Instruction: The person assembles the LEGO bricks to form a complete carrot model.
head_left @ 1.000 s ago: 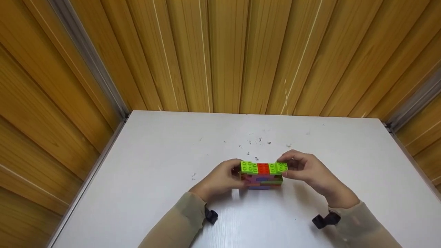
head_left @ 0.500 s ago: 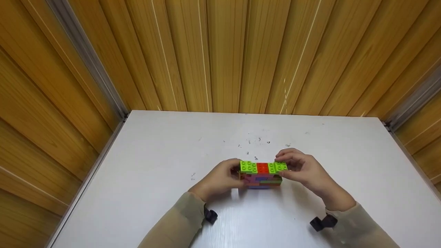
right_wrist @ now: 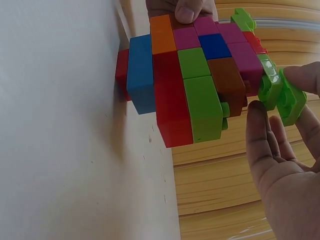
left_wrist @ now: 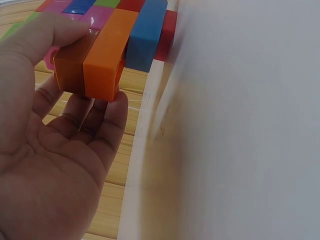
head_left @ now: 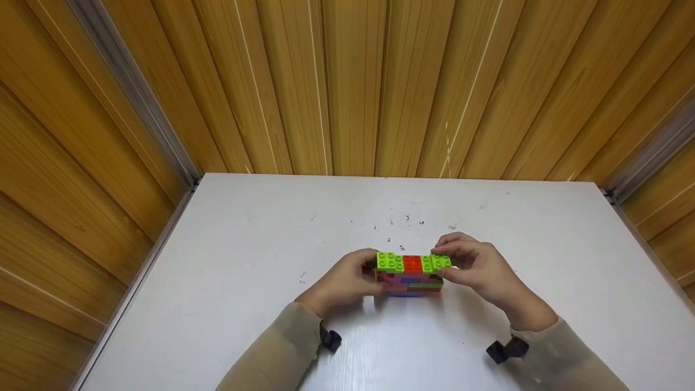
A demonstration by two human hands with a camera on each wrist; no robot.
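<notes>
A small wall of stacked toy building bricks (head_left: 412,284) stands on the white table, in pink, blue, orange, brown, red and green. My left hand (head_left: 345,279) grips its left end, thumb on the near face and fingers behind; in the left wrist view the thumb lies by an orange brick (left_wrist: 109,57). Along the top runs a row of light green bricks with a red brick (head_left: 412,264) in the middle. My right hand (head_left: 478,266) pinches a light green brick (right_wrist: 291,100) at the row's right end. In the right wrist view it sits slightly tilted beside another green brick (right_wrist: 270,84).
The white table (head_left: 260,233) carries small dark marks beyond the bricks. Wood-patterned panels (head_left: 353,92) rise at the back and both sides, with metal posts in the corners. A black device (head_left: 507,350) sits at each wrist.
The right wrist has shifted slightly left, the fingers still on the green brick. The left hand keeps its hold on the wall; the whole head view has drifted a little.
</notes>
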